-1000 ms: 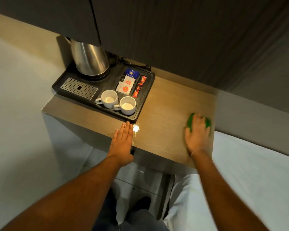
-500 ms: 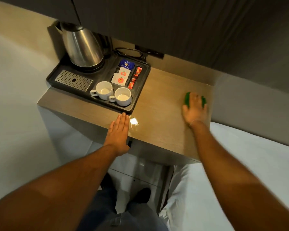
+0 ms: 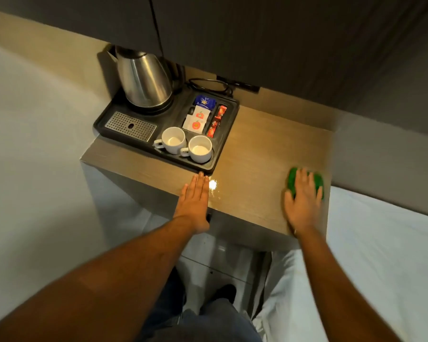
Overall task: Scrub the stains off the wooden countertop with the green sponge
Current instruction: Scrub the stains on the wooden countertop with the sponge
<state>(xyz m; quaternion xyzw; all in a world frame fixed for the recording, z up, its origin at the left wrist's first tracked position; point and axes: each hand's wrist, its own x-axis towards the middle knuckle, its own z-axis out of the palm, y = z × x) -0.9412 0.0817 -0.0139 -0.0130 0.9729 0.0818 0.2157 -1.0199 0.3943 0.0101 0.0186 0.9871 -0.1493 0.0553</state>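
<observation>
— Where are the 2 hands? 
— Right hand (image 3: pixel 303 202), fingers spread, presses flat on the green sponge (image 3: pixel 306 182) by the wooden counter's (image 3: pixel 262 154) right edge; left hand (image 3: pixel 195 201) lies flat, fingers together, empty, beside the black tray (image 3: pixel 226 141). 
— Changed? 
— Sponge slid nearer the front edge.
</observation>
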